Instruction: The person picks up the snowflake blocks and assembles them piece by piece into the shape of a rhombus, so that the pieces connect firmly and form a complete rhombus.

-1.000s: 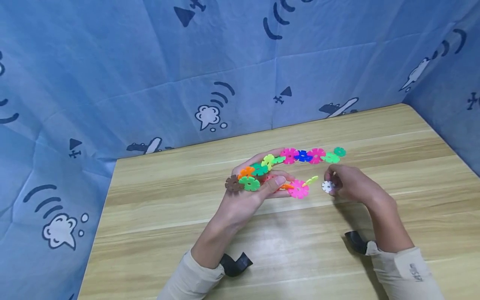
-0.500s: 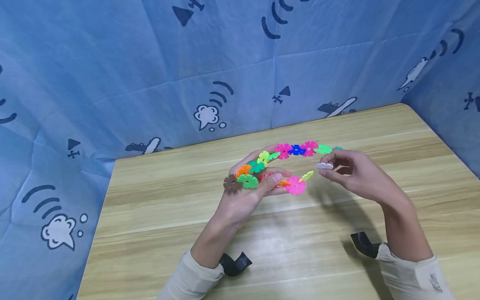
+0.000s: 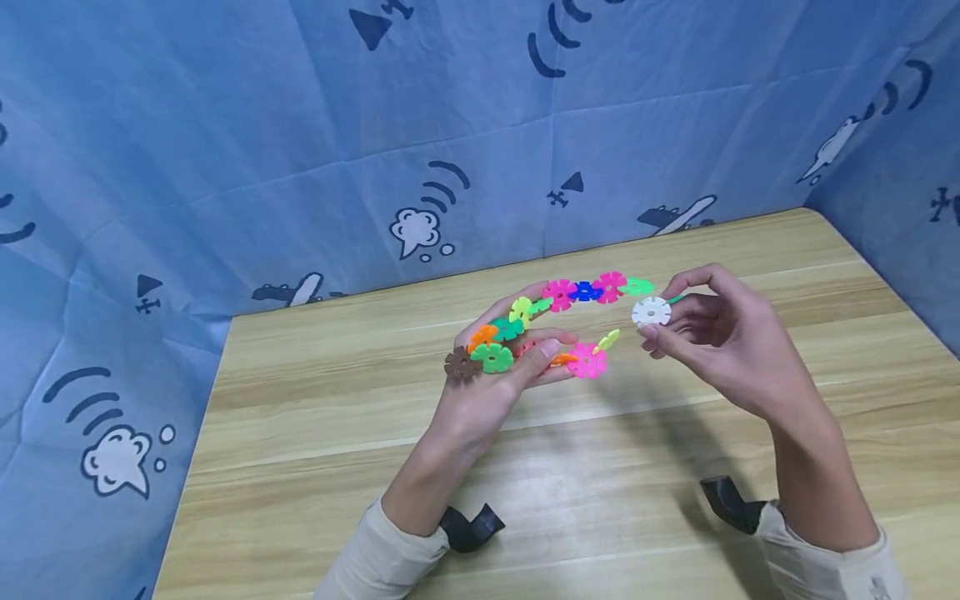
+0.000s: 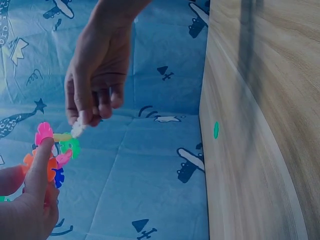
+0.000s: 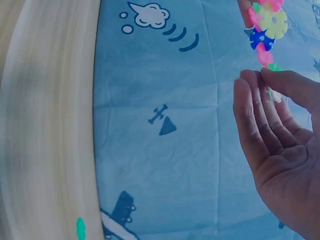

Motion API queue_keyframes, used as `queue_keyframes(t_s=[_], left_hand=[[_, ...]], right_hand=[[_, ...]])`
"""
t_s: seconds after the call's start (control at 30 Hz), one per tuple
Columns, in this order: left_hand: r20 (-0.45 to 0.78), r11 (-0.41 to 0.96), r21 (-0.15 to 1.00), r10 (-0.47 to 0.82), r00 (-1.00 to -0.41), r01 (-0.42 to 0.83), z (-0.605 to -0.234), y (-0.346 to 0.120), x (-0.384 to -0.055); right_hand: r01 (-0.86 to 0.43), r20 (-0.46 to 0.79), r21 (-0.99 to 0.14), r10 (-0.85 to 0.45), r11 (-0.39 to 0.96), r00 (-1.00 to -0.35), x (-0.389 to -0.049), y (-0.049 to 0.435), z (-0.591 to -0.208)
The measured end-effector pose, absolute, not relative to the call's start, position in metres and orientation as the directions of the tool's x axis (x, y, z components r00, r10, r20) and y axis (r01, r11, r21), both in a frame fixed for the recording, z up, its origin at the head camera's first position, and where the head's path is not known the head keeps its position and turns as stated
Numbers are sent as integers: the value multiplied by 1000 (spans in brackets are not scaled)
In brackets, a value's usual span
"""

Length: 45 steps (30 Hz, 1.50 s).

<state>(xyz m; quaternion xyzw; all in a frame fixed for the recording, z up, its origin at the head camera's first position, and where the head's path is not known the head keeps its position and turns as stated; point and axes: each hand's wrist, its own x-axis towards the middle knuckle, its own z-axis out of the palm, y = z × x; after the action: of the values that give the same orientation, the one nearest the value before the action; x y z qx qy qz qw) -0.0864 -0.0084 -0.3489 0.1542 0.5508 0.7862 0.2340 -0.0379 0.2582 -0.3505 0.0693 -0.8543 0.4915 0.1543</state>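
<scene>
A curved chain of colourful interlocking flower-shaped plastic discs (image 3: 492, 358) lies in my left hand (image 3: 480, 408), held under the thumb above the table. Its two ends point right: a light green disc (image 3: 636, 287) at the far one, a yellow disc (image 3: 607, 341) at the near one. Between thumb and fingertips, my right hand (image 3: 750, 358) pinches a white disc (image 3: 651, 312), turned flat to the head camera. In the left wrist view the white disc (image 4: 78, 128) is right at the yellow disc (image 4: 62, 137). The right wrist view mostly hides it behind the fingers.
A single teal-green disc (image 4: 216, 130) lies on the wooden table (image 3: 315, 450), partly covered by the right fingers in the head view. Blue patterned cloth (image 3: 480, 125) rises behind the table. Black curved pieces (image 3: 472, 528) stick out at both cuffs.
My right hand has risen and moved slightly away, and the white disc has turned from edge-on to face-on since half a second ago. The chain has shifted slightly left and away.
</scene>
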Motion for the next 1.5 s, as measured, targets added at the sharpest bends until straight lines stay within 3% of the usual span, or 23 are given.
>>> queue_keyframes(t_s=[0.33,0.57,0.7,1.0,1.27,1.5], left_hand=[[17,-304,936,537,-844,-175,-348,-8,-87],[37,-329,928,553,-832,-177,-349,-8,-86],[43,-345,920,560,-828,-185,-349,-7,-85],[46,-390,896,556,-830,-211,-350,-7,-84],[73,-393,898,576,-814,-197,-350,-5,-83],[105,-392,905,583,-806,-166,-350,-4,-83]], right_hand=[[-393,514,-727,67,562,-855,-34,250,-347],[-409,439,-874,61,262,-897,-32,247,-344],[-362,382,-912,77,194,-921,-32,240,-343],[-287,398,-828,144,482,-906,-27,230,-340],[-437,474,-848,62,299,-878,-26,228,-340],[-471,494,-859,81,202,-866,-25,228,-341]])
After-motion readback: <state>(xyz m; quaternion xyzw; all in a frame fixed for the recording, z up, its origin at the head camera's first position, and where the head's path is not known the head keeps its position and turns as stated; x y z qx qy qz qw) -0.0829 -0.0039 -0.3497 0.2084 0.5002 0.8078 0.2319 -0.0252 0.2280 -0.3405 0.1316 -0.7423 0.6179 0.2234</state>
